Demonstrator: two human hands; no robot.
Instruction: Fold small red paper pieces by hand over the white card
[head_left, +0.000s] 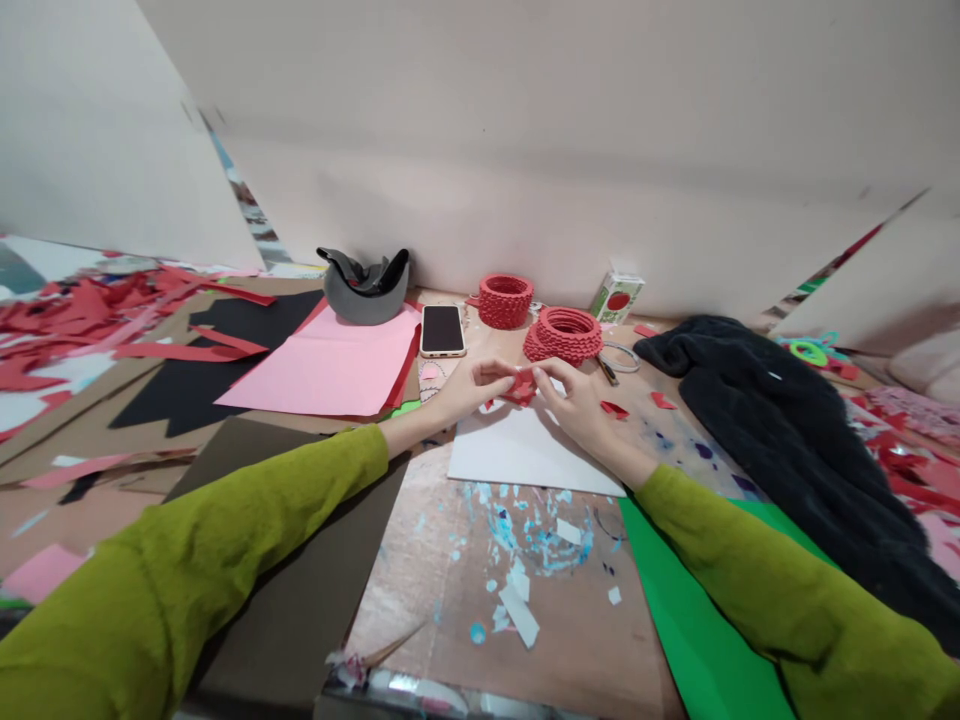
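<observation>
Between my two hands is a small piece of folded red paper [523,386], pinched by the fingertips from both sides. My left hand [480,388] holds its left side, and my right hand [574,405] grips the right. Both hands are over a white sheet [525,450] on the table. Just behind them stand two ring-shaped stacks of folded red paper: a taller one [506,302] and a wider one [564,335]. Small red paper pieces [615,410] lie to the right of my right hand. The fingers partly cover the held piece.
On the left are pink sheets [330,360], black paper [180,385] and a grey cap [367,287]. A phone [442,330] lies near the wall. To the right are a small carton [619,297], scissors [607,370], dark fabric [780,430] and green paper [705,600]. White scraps [519,612] lie in front.
</observation>
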